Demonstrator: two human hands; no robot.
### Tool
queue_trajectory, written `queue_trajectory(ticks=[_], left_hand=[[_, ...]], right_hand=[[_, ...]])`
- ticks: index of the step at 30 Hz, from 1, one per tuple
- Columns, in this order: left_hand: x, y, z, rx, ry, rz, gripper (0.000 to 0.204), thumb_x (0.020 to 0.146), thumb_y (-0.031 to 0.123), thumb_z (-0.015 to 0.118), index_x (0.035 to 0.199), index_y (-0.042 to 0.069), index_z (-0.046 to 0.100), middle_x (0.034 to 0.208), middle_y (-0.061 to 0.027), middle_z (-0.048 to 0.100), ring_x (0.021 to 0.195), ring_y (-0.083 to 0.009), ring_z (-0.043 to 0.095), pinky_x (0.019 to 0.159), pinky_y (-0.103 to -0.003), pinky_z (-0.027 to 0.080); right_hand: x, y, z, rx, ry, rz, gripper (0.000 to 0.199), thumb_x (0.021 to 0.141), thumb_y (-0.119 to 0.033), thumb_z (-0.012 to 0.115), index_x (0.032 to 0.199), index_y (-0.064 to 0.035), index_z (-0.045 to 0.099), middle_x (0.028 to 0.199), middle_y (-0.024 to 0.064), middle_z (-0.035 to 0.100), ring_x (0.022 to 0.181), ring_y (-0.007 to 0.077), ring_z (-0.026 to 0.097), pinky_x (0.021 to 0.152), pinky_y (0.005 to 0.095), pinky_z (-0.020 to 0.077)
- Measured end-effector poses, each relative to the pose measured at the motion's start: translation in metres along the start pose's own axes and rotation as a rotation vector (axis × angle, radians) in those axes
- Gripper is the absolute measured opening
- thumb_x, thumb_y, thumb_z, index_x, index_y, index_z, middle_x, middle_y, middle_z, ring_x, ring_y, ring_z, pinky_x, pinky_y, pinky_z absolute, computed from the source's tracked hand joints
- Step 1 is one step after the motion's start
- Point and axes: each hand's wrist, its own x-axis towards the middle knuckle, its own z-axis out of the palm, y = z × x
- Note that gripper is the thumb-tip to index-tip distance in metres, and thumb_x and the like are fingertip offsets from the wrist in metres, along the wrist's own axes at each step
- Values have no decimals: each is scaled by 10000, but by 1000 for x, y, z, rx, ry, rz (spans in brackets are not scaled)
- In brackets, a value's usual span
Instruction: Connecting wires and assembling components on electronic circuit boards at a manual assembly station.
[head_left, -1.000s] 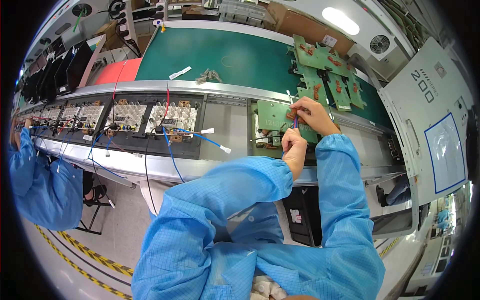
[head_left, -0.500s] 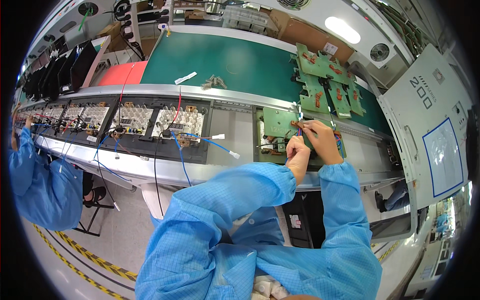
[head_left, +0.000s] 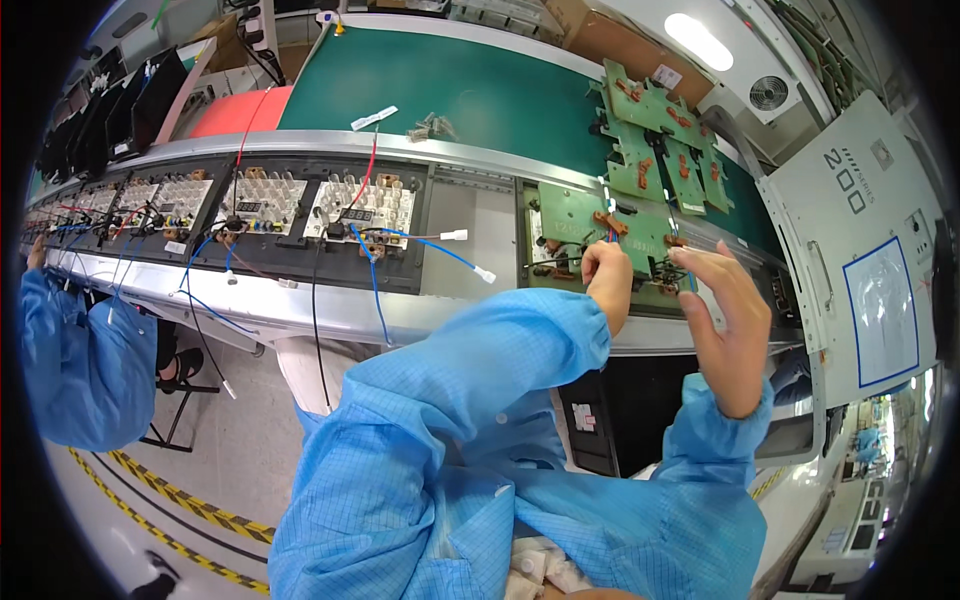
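Note:
My left hand [head_left: 608,282] is closed around a small bundle of red and blue wires [head_left: 614,236]. The bundle rises beside an orange-brown clip [head_left: 609,222] on a green fixture plate [head_left: 562,212], which lies over a circuit board in the line. My right hand [head_left: 730,318] is open, thumb and fingers apart, just right of the plate. Its fingertips are near a second orange-brown clip [head_left: 676,241] and thin upright wires. How the wires sit inside the left fingers is hidden.
Leftward along the line stand white circuit boards [head_left: 365,212] in black trays, with loose red, blue and black leads. Several green plates [head_left: 635,165] are piled on the green surface [head_left: 480,95], near small metal parts [head_left: 432,126]. A grey cabinet door [head_left: 850,250] stands right; another person in blue [head_left: 90,360] works far left.
My right hand has let go of the wires and drawn back right, its fingers spreading. My left hand remains at the bundle, slightly farther right in view. The view has shifted a little.

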Motion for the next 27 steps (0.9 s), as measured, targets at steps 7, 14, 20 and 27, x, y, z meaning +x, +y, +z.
queue_trajectory(ticks=[7,14,20,27], left_hand=[[6,-15,11,-586,61,-47,104,768,151,651,836,115,722,827,-7,655,759,-164,670,449,-331,423],[-29,-40,22,-839,313,-88,231,818,136,637,1028,76,560,758,-52,666,678,-248,689,513,-346,495],[-73,-82,42,-1124,323,-174,238,868,184,629,988,34,487,801,-145,654,706,-344,664,578,-446,515],[-75,-87,70,-1107,288,-158,169,849,201,665,893,54,595,851,-139,651,790,-346,654,659,-448,509]], right_hand=[[47,96,37,69,-319,-27,217,930,-163,552,1069,-43,668,1052,154,669,931,322,635,829,415,484],[64,160,108,-99,-554,83,281,808,-284,713,948,-44,672,845,128,689,812,318,646,718,414,494],[59,168,114,-176,-424,-82,221,825,-296,689,914,-94,692,870,85,692,850,314,640,732,422,499],[80,169,104,-151,-555,-68,203,865,-292,640,919,-101,683,899,94,682,874,326,630,740,432,496]])
